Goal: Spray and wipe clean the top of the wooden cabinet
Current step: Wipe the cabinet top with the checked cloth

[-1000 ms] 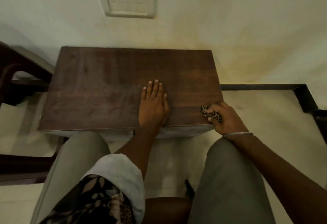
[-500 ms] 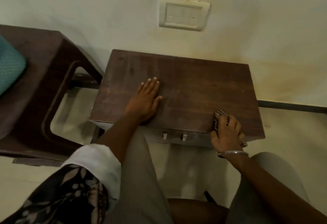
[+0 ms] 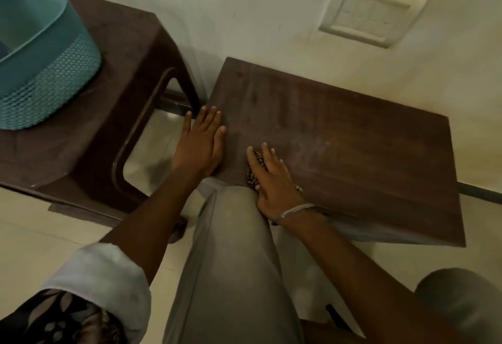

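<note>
Hands of ours both rest on the wooden cabinet [image 3: 353, 153], which stands against the wall. Our left hand [image 3: 199, 148] lies flat on its left edge, fingers straight and close together. Our right hand [image 3: 271, 180], just beside it at the near edge, presses a checked cloth [image 3: 254, 164] onto the top under outstretched fingers. A teal basket [image 3: 49, 72] sits on the brown stool [image 3: 122, 72] to the left.

My left sleeve [image 3: 62, 319] is dark with a pale leaf print, its white cuff [image 3: 108, 273] rolled back. A thin silver bangle [image 3: 294, 211] rings my right wrist (that forearm is bare). My trousers [image 3: 233, 262] are grey-beige.
</note>
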